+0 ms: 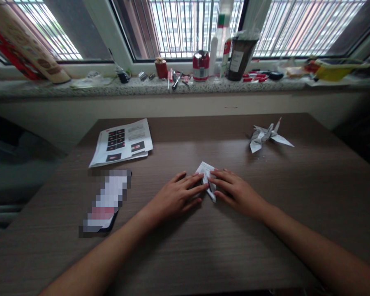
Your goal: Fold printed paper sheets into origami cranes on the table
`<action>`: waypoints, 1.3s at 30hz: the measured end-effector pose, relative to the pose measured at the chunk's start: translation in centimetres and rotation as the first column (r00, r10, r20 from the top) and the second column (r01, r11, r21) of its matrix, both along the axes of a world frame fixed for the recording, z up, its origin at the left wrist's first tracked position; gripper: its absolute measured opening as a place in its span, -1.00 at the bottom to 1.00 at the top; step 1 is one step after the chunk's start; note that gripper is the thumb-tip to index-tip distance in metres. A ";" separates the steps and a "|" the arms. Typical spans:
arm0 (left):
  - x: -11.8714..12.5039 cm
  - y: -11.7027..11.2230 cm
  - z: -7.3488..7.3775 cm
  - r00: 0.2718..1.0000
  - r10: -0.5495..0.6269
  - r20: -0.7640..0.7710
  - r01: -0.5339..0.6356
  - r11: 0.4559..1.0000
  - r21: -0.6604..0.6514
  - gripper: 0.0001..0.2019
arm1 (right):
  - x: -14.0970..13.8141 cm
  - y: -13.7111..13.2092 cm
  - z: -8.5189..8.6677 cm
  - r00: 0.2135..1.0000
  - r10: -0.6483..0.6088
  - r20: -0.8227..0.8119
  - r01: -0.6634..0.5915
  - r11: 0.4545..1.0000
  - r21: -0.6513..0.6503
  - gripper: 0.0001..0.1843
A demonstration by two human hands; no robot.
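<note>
A small folded piece of white printed paper (206,167) lies on the table between my two hands. My left hand (180,192) comes in from the left, with its fingertips holding the paper's left side down and its thumb lower on the table side. From the right, my right hand (236,190) grips the opposite side, fingertips on the upper part and thumb near the lower point. The fingers cover part of the folds. Farther back on the right sits a folded paper crane (267,135), its wings spread, touched by neither hand.
A phone (107,201) with a blurred screen lies left of my left hand. Behind it is a stack of printed sheets (129,142). Along the window sill (142,87) stand a red-and-silver can (200,65), a dark cup (239,57), a yellow container (334,70) and several small items.
</note>
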State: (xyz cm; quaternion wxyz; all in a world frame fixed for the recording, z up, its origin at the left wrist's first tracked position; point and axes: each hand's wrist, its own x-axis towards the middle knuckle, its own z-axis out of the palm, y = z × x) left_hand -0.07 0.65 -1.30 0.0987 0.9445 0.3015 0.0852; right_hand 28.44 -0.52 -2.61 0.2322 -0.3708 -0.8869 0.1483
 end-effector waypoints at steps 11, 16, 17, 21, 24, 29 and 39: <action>0.0 0.1 -0.1 1.000 -0.004 -0.009 0.004 1.000 0.003 -0.50 | 1.7 -1.3 0.6 0.971 0.215 0.105 -0.221 0.974 0.050 -0.56; -0.1 0.1 -0.2 1.000 -0.006 0.018 0.006 1.000 0.007 -0.50 | 1.9 -2.1 0.2 0.973 0.203 0.111 -0.209 0.977 0.049 -0.47; -0.1 0.1 -0.2 1.000 -0.004 0.023 0.004 1.000 0.007 -0.50 | 1.9 -2.1 0.2 0.973 0.199 0.117 -0.205 0.978 0.045 -0.47; 0.0 0.0 -0.1 1.000 0.006 0.016 -0.006 1.000 0.001 -0.50 | 1.7 -2.3 0.2 0.972 0.187 0.143 -0.194 0.980 0.042 -0.46; 0.0 -0.1 0.0 1.000 0.014 -0.013 -0.014 1.000 -0.001 -0.49 | 1.7 -2.5 0.2 0.968 0.180 0.177 -0.192 0.980 0.054 -0.48; 0.1 -0.1 0.0 1.000 0.020 -0.017 -0.020 1.000 -0.008 -0.49 | 1.7 -2.7 0.1 0.963 0.167 0.209 -0.183 0.981 0.058 -0.45; 0.1 -0.1 0.0 0.999 -0.009 -0.034 0.009 1.000 0.005 -0.50 | 1.5 -2.7 0.0 0.964 0.159 0.215 -0.181 0.979 0.088 -0.48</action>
